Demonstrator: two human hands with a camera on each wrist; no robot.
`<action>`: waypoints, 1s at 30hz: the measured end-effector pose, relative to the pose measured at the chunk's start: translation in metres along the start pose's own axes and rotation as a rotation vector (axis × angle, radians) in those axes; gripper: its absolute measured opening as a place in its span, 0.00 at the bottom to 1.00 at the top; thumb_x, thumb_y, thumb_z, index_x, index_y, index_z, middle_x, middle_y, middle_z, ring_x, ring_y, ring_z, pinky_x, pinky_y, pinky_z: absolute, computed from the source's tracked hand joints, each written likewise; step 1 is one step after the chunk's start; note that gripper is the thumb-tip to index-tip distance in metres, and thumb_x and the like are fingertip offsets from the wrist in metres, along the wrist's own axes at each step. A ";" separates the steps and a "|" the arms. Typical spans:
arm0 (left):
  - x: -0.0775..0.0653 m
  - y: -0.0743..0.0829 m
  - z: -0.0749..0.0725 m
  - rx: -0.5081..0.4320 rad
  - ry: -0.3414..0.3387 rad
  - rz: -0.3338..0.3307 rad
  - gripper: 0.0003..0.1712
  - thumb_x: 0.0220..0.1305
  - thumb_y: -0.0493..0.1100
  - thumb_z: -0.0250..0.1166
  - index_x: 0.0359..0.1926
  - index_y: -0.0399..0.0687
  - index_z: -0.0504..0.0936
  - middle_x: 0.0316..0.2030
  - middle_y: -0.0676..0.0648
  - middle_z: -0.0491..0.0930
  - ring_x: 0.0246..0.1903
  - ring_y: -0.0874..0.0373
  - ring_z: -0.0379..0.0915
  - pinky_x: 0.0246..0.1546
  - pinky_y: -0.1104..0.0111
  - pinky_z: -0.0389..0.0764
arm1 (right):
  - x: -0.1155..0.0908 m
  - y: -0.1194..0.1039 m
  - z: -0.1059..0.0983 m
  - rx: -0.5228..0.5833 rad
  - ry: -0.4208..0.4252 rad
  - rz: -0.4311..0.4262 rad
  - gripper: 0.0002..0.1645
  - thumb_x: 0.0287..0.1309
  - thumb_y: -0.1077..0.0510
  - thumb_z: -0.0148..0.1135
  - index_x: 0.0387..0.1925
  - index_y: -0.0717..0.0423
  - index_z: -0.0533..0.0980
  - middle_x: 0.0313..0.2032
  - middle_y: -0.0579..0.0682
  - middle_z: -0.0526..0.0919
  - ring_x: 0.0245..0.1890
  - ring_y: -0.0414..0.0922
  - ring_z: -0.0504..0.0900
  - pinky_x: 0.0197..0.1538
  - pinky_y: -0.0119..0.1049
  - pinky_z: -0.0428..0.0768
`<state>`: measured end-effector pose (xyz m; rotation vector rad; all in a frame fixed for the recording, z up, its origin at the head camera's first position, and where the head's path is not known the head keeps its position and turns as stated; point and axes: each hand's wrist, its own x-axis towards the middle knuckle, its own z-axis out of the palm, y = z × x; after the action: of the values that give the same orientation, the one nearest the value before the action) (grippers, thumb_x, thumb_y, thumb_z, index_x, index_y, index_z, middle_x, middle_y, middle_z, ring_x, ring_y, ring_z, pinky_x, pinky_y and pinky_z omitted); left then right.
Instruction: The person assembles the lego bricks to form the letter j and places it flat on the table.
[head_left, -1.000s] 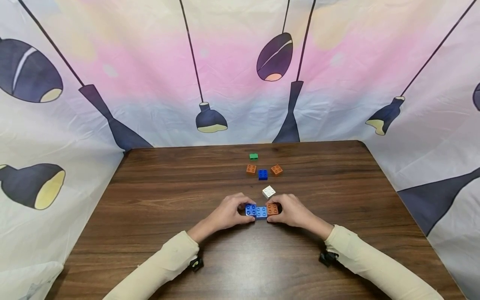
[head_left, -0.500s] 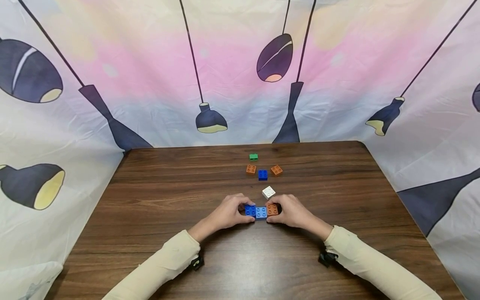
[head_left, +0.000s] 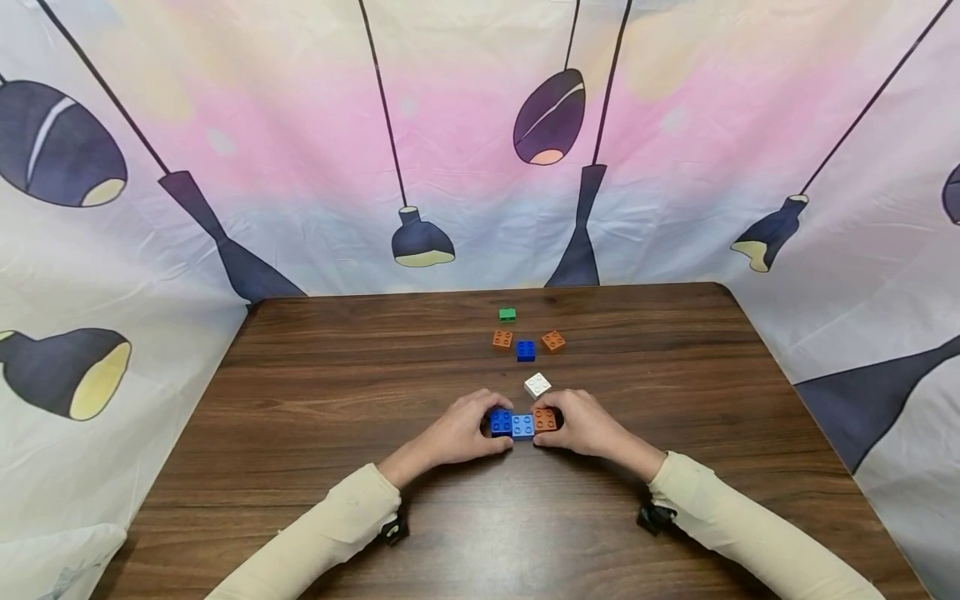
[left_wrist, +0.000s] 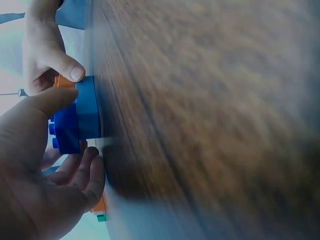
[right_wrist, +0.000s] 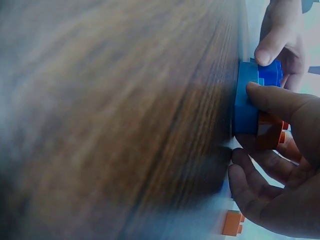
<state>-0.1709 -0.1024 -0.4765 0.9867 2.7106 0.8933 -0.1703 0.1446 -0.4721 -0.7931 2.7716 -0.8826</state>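
Note:
A long light blue brick (head_left: pixel 522 427) lies on the table with a dark blue brick (head_left: pixel 501 422) on its left end and an orange brick (head_left: pixel 545 419) on its right end. My left hand (head_left: pixel 467 429) curls round the dark blue brick, thumb on the near side and fingers on the far side. At the other end, my right hand (head_left: pixel 581 422) grips the orange brick; in the right wrist view its thumb (right_wrist: pixel 272 97) lies against the light blue brick's side. Studs show between the two upper bricks.
A white brick (head_left: pixel 537 385) sits just beyond the hands. Farther back are a blue brick (head_left: pixel 526 350), two orange bricks (head_left: pixel 502 339) and a small green brick (head_left: pixel 507 315). A printed cloth (head_left: pixel 480 150) hangs behind the wooden table (head_left: pixel 337 358).
My left thumb has shifted slightly toward the near side, widening its spread from the fingers round the dark blue brick. The right hand and the loose bricks stay put.

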 end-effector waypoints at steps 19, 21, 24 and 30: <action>0.015 0.012 0.012 -0.016 -0.055 -0.018 0.32 0.61 0.56 0.74 0.61 0.48 0.79 0.56 0.49 0.81 0.57 0.54 0.73 0.61 0.54 0.71 | -0.003 0.010 -0.042 0.095 0.068 -0.015 0.24 0.61 0.49 0.73 0.55 0.56 0.82 0.49 0.51 0.87 0.49 0.49 0.85 0.50 0.49 0.83; 0.017 0.013 0.013 -0.016 -0.055 -0.016 0.31 0.61 0.56 0.75 0.60 0.47 0.80 0.56 0.49 0.82 0.56 0.54 0.73 0.60 0.54 0.72 | 0.000 0.013 -0.046 0.114 0.091 -0.009 0.22 0.62 0.50 0.73 0.54 0.56 0.83 0.48 0.52 0.88 0.48 0.49 0.86 0.49 0.47 0.83; 0.021 0.014 0.015 -0.007 -0.054 -0.016 0.30 0.60 0.55 0.75 0.59 0.47 0.81 0.55 0.49 0.82 0.54 0.55 0.74 0.58 0.55 0.72 | 0.005 0.017 -0.049 0.128 0.119 -0.009 0.21 0.61 0.53 0.73 0.54 0.56 0.83 0.48 0.52 0.88 0.48 0.49 0.85 0.48 0.46 0.84; 0.026 0.016 0.017 0.004 -0.065 -0.006 0.28 0.61 0.56 0.75 0.58 0.48 0.83 0.53 0.50 0.83 0.49 0.59 0.74 0.53 0.59 0.74 | 0.014 0.029 -0.046 0.136 0.115 -0.009 0.23 0.60 0.55 0.74 0.55 0.58 0.82 0.51 0.55 0.86 0.50 0.52 0.85 0.49 0.47 0.84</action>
<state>-0.1775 -0.0679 -0.4785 0.9900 2.6607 0.8401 -0.2072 0.1805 -0.4504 -0.7558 2.7693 -1.1383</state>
